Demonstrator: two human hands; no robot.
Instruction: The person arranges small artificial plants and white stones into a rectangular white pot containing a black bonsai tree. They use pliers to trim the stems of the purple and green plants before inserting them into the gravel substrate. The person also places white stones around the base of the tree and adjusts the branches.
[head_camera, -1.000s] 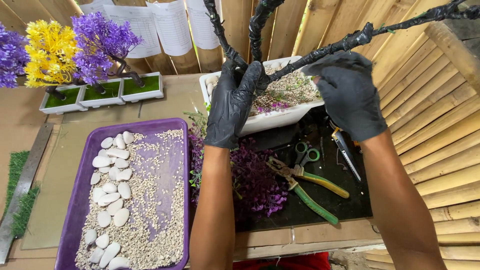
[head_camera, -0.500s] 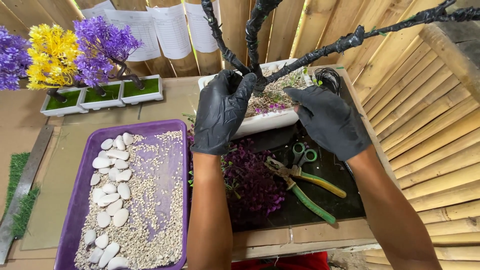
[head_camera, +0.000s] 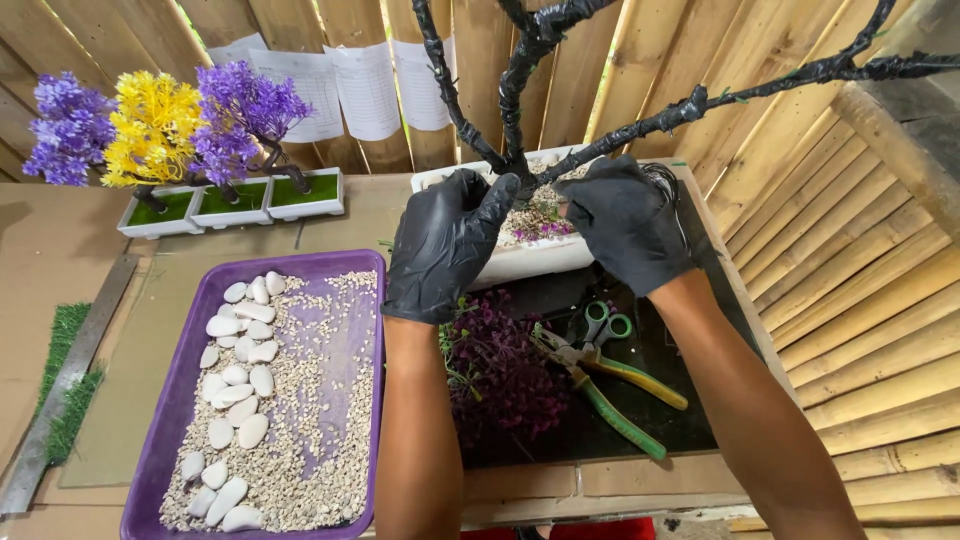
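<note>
Bamboo slats back a brown worktable. At upper centre, the gloved left hand and right hand curl loosely, fingers apart, around the base of a black-wrapped bare tree in a white pot. Lower left lies a purple tray of gravel.

- Left hand and right hand, both in black gloves, pressed at base of black-wrapped tree standing in white pot.
- Purple tray with gravel and white stones on left.
- Pliers and scissors beside purple foliage.
</note>
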